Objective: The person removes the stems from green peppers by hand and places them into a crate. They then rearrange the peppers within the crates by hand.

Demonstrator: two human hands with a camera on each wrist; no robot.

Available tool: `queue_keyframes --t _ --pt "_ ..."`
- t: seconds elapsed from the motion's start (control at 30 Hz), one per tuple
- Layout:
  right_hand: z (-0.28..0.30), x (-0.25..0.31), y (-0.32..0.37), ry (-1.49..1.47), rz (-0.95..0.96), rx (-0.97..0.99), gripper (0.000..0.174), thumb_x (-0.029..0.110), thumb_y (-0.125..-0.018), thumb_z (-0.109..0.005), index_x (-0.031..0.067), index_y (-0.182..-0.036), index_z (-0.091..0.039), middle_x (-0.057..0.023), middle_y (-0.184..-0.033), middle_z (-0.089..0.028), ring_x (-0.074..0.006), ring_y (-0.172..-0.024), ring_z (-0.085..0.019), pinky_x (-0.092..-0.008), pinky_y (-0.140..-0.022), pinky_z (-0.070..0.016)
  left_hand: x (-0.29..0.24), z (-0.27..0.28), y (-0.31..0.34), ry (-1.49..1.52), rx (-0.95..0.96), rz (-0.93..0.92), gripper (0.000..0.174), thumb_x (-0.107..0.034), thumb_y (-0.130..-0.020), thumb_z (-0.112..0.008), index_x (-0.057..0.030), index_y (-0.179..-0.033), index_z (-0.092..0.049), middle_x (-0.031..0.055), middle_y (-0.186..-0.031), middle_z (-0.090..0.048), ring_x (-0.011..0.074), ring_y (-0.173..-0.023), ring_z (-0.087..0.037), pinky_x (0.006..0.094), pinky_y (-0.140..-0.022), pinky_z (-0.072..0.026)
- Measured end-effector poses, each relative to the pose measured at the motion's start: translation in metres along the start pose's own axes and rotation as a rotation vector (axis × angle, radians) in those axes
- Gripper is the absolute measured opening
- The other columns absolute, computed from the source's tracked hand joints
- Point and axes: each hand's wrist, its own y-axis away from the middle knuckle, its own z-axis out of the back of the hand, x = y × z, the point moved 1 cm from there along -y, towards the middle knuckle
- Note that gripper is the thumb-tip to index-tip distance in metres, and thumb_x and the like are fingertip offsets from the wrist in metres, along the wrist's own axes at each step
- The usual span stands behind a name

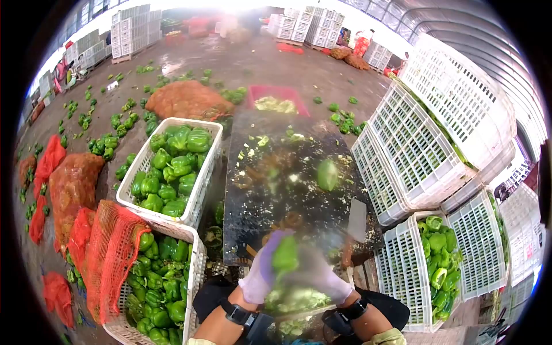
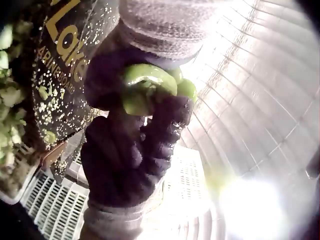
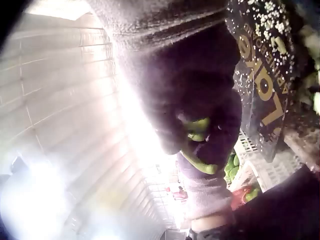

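In the head view a green pepper [image 1: 286, 255] is held up between two gloved hands, over the near edge of a dark board. My left hand [image 1: 263, 270] grips its left side. The right hand [image 1: 324, 275], blurred, is at its other side. From the left wrist, the pepper [image 2: 150, 87] shows between my left hand [image 2: 112, 75] above and the curled fingers of my right hand [image 2: 132, 157] below. The right wrist view shows green parts of the pepper [image 3: 199, 129] between my right hand [image 3: 175, 85] and left hand [image 3: 220, 132]; the gloves hide the rest.
The dark board [image 1: 247, 190] bears scraps, a whole pepper [image 1: 328, 175] and a wide-bladed knife [image 1: 357, 220] at its right. Crates of peppers [image 1: 215, 150] stand left, stacked crates [image 1: 397, 155] right. Pale green pieces [image 1: 296, 301] lie below the hands; a pink tub [image 1: 251, 99] stands beyond the board.
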Motion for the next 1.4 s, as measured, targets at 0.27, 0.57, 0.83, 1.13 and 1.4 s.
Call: queue_keyframes --t 0.27,0.57,0.83,1.13,1.4 --pt "0.000 -0.001 0.007 0.042 -0.072 -0.162 0.049 0.014 -0.079 -0.077 -0.0004 -0.118 -0.050 -0.0088 -0.110 -0.060 -0.0172 -0.096 -0.062 -0.0319 -0.085 -0.0536 -0.004 -0.003 0.004 -0.066 0.030 0.077 0.047 -0.027 -0.096 -0.056 -0.0084 -0.137 -0.046 0.0047 -0.113 -0.058 0.0117 -0.100 -0.057 0.0263 -0.083 -0.0498" --pt "-0.016 -0.013 0.010 -0.297 0.083 -0.464 0.040 0.008 -0.086 -0.070 0.0021 -0.119 -0.049 -0.0075 -0.105 -0.060 -0.0084 -0.076 -0.059 -0.0202 -0.061 -0.0511 -0.010 0.004 0.009 -0.456 0.097 -0.379 0.082 0.010 -0.069 -0.066 0.0006 -0.143 -0.032 0.0149 -0.127 -0.056 0.0257 -0.118 -0.056 0.0351 -0.106 -0.0408" --pt "-0.026 -0.023 0.006 -0.023 0.350 -0.611 0.036 -0.002 -0.080 -0.073 0.0040 -0.110 -0.052 -0.0038 -0.097 -0.056 -0.0089 -0.089 -0.054 -0.0207 -0.073 -0.0469 0.021 0.021 -0.013 0.549 0.240 0.053 0.074 0.010 -0.071 -0.069 0.0005 -0.138 -0.040 0.0096 -0.119 -0.061 0.0190 -0.114 -0.059 0.0278 -0.093 -0.0483" --pt "0.015 -0.013 0.048 -0.137 -0.294 -0.263 0.033 0.029 -0.088 -0.067 0.0021 -0.106 -0.060 -0.0054 -0.092 -0.063 -0.0100 -0.075 -0.059 -0.0220 -0.066 -0.0489 -0.015 0.012 0.006 -0.207 0.072 -0.112 0.065 0.003 -0.071 -0.062 -0.0029 -0.135 -0.047 0.0097 -0.128 -0.055 0.0193 -0.118 -0.054 0.0317 -0.101 -0.0425" --pt "0.009 -0.036 0.054 0.770 -0.282 -0.020 0.029 0.025 -0.089 -0.062 0.0068 -0.112 -0.064 -0.0157 -0.106 -0.067 -0.0263 -0.092 -0.064 -0.0395 -0.079 -0.0508 -0.026 -0.003 -0.006 -0.345 0.014 -0.459 0.047 -0.034 -0.097 -0.054 -0.0005 -0.130 -0.050 0.0088 -0.119 -0.056 0.0138 -0.107 -0.056 0.0290 -0.092 -0.0479"
